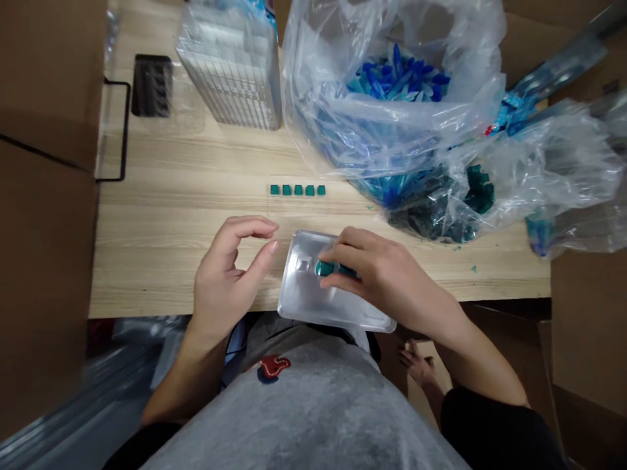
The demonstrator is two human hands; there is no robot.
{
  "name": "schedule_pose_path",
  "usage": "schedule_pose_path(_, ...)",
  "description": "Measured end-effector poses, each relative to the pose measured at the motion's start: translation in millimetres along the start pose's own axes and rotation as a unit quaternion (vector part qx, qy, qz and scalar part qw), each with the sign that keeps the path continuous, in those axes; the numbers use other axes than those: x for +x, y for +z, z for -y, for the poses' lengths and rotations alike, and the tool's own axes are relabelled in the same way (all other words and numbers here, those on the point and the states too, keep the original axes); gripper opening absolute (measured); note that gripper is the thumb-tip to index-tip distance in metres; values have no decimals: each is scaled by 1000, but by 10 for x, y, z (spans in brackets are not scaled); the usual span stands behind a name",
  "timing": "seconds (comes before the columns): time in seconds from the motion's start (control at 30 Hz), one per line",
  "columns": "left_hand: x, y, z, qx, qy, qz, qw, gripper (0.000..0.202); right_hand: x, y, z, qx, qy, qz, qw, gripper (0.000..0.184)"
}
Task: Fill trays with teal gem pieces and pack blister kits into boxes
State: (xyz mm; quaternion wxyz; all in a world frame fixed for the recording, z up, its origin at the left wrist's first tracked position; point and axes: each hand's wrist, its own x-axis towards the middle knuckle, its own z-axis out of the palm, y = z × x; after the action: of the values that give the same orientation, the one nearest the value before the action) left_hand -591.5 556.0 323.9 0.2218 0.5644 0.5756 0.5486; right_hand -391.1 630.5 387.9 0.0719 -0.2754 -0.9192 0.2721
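My right hand [372,261] is closed on dark-green translucent plastic pieces [324,268], with thumb and fingers around them. These are over a clear plastic tray [308,300] that lies at the table's front edge, partly covered by the hand. To the left of the tray, my left hand [232,267] holds nothing, its thumb and fingers curved and apart. Beyond both hands, several small dark-green blocks [298,190] stand in a row, with the faint outline of a clear sheet or tray around them.
Behind stands a stack of clear plastic trays [235,78]. A large clear bag [313,98] holds blue pieces [401,75]; a smaller bag [553,156] holds dark-green pieces [479,189]. A black slotted piece [153,85] lies back left. Cardboard [49,215] flanks the table. Another person's hand [416,362] shows below right.
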Motion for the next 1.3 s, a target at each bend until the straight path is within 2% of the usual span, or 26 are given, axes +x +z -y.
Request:
schedule_pose_path(0.07, 7, 0, -31, 5, -3, 1, 1000, 24, -18, -29, -37, 124, 10, -33, 992, 29)
schedule_pose_path(0.17, 22, 20, -134, 4, 21, 27, 999, 23, -64, -40, -45, 304, 27, -90, 948, 37)
schedule_pose_path(0.23, 33, 57, -222, -1, 38, 60, 998, 23, -83, -20, -15, 373, 47, -103, 921, 42)
schedule_pose_path(0.33, 45, 133, -329, -10, 64, 96, 993, 28, -88, 19, 51, 419, 70, -99, 900, 48)
schedule_pose_path(0.47, 55, 192, -386, 10, 100, 89, 991, 33, -88, 45, 113, 442, 85, -112, 886, 45)
schedule_pose_path(0.63, 54, 175, -386, 37, 116, 83, 989, 36, -90, 82, 131, 448, 83, -141, 879, 39)
schedule_pose_path(0.87, 64, 187, -376, -47, 105, 49, 992, 20, -60, 142, 145, 472, 48, -181, 861, 29)
schedule_pose_path(0.97, 69, 183, -372, -76, 89, 32, 993, 18, -46, 129, 164, 460, 34, -189, 867, 22)
schedule_pose_path(1.07, 61, 133, -363, -65, 72, 60, 994, 24, -42, 115, 177, 431, 44, -206, 877, 17)
schedule_pose_path(1.17, 45, 58, -361, -42, 76, 98, 991, 25, -43, 127, 176, 415, 37, -223, 881, 20)
schedule_pose_path(1.3, 46, 14, -394, 23, 97, 108, 989, 31, -50, 164, 172, 370, 8, -254, 894, 15)
